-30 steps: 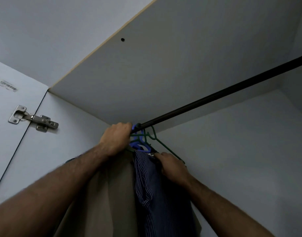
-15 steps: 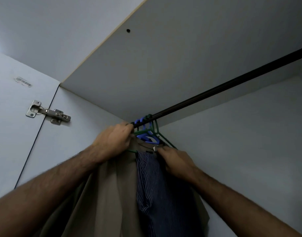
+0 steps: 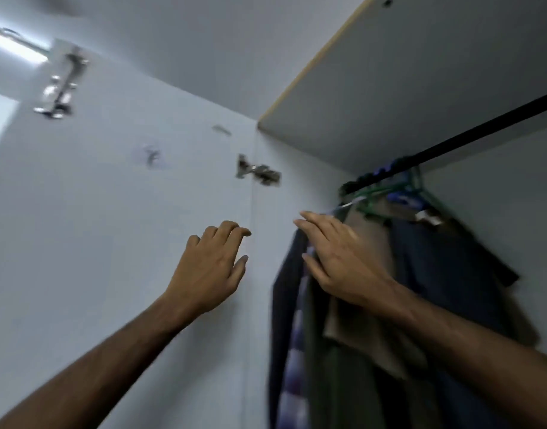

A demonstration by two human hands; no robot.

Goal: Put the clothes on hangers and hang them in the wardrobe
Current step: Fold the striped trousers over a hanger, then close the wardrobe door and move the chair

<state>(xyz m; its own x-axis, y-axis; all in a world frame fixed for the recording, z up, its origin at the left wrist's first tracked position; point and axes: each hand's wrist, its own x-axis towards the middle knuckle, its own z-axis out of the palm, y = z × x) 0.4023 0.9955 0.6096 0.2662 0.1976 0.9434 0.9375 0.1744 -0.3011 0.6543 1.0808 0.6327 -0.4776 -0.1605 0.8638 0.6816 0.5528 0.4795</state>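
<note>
L hand (image 3: 208, 275) empty, loose | R hand (image 3: 338, 261) flat, empty | 1 rail (image 3: 470, 142) | hangers (image 3: 386, 199) blurred, uncounted

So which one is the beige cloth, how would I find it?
Follow the black metal rail under the wardrobe's top shelf down to the bunch of hangers at its left end. The plain beige cloth hangs there on a green hanger. It is the only pale, unpatterned piece, between dark garments.

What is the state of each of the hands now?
Left hand: open, holding nothing.
Right hand: open, in front of the hanging clothes, holding nothing.
</note>
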